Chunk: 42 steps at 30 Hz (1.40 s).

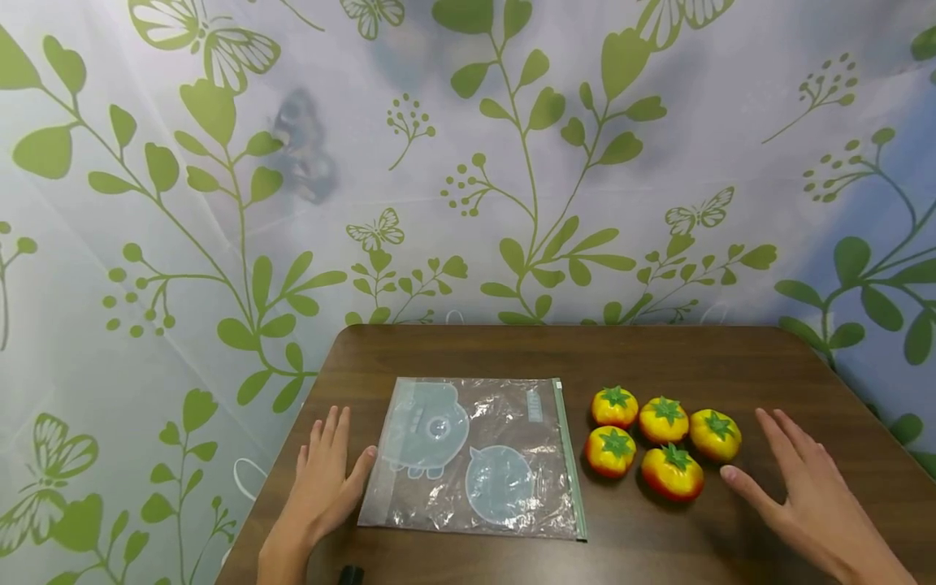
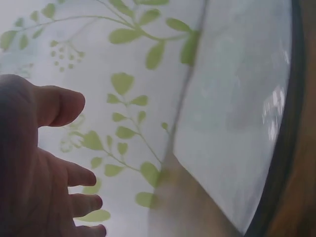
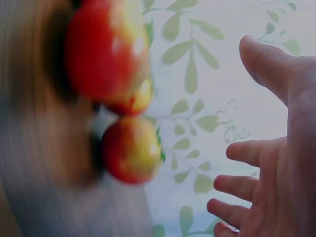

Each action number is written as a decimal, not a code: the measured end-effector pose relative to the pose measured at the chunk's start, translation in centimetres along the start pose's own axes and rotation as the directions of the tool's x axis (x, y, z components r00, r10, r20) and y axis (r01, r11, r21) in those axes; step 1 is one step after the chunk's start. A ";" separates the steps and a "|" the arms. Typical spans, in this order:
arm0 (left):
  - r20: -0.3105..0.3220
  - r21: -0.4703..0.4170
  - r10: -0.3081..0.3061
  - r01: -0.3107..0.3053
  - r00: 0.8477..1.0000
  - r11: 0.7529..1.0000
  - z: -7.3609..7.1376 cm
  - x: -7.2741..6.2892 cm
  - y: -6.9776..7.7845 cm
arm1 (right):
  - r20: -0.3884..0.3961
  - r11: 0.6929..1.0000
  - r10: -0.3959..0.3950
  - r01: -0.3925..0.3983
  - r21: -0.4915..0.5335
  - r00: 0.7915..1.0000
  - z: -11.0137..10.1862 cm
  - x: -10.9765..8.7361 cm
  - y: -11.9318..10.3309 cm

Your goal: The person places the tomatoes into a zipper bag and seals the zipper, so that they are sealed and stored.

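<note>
A clear zip bag point(image 1: 468, 512) with two pale-blue cartoon shapes printed on it lies flat on the table, its green slider edge facing right. My left hand point(image 1: 322, 479) is beside the bag's left edge with fingers spread, the thumb close to that edge. Right of the bag sit several yellow-and-red, tomato-like fruits point(image 1: 673, 474) with green leafy tops, grouped together. My right hand point(image 1: 815, 500) is to the right of them, fingers extended and nothing in its grasp. The right wrist view shows the fruits point(image 3: 132, 149) apart from the hand point(image 3: 276, 163).
The brown wooden table point(image 1: 585, 349) has rounded far corners. Behind it hangs a pale curtain point(image 1: 409, 268) with green leaves and butterflies. A small black object point(image 1: 352, 575) shows at the near edge, by my left forearm.
</note>
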<state>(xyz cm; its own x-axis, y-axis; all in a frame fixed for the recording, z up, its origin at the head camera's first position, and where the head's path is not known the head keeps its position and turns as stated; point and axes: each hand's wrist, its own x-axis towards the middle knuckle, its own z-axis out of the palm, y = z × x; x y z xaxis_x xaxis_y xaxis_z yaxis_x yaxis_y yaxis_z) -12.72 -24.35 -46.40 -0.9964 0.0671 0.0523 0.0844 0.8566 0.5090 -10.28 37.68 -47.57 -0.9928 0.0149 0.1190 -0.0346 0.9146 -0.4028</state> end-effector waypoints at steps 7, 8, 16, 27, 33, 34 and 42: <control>-0.038 -0.144 0.020 -0.025 0.999 0.989 0.2 -2.8 2.3 | 0.080 0.999 0.038 -0.040 0.031 0.996 0.2 -1.4 -3.0; -0.048 -0.156 0.018 -0.025 0.999 0.987 0.2 -3.2 2.6 | 0.067 0.999 0.031 -0.033 0.035 0.997 0.2 -1.6 -3.4; -0.179 -0.151 0.012 -0.039 0.984 0.988 -0.6 -5.3 4.9 | -0.037 0.997 -0.043 0.045 0.059 0.998 -0.7 -1.8 -5.8; -0.264 -0.056 0.110 -0.129 0.958 0.990 -0.4 -3.8 8.9 | -0.030 0.969 -0.211 0.213 0.129 0.977 -1.4 1.7 -9.8; -0.269 0.005 0.158 -0.163 0.950 0.987 0.8 -2.5 10.1 | 0.053 0.964 -0.258 0.254 0.080 0.965 -1.4 4.3 -12.4; -0.268 0.014 0.167 -0.169 0.949 0.985 1.0 -2.4 10.2 | 0.054 0.961 -0.271 0.267 0.068 0.961 -1.4 4.6 -12.8; -0.219 0.098 0.181 -0.163 0.959 0.982 2.8 -1.4 11.3 | 0.092 0.938 -0.344 0.337 0.084 0.934 0.6 7.8 -15.1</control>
<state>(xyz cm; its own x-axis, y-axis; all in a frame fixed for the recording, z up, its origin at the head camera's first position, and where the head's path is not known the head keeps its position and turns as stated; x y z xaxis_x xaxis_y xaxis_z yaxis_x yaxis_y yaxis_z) -10.45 -13.34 -43.18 -0.9377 0.1074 0.3303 0.2441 0.8804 0.4065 -17.54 23.76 -41.11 -0.9262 -0.3382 0.1664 -0.3769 0.8289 -0.4133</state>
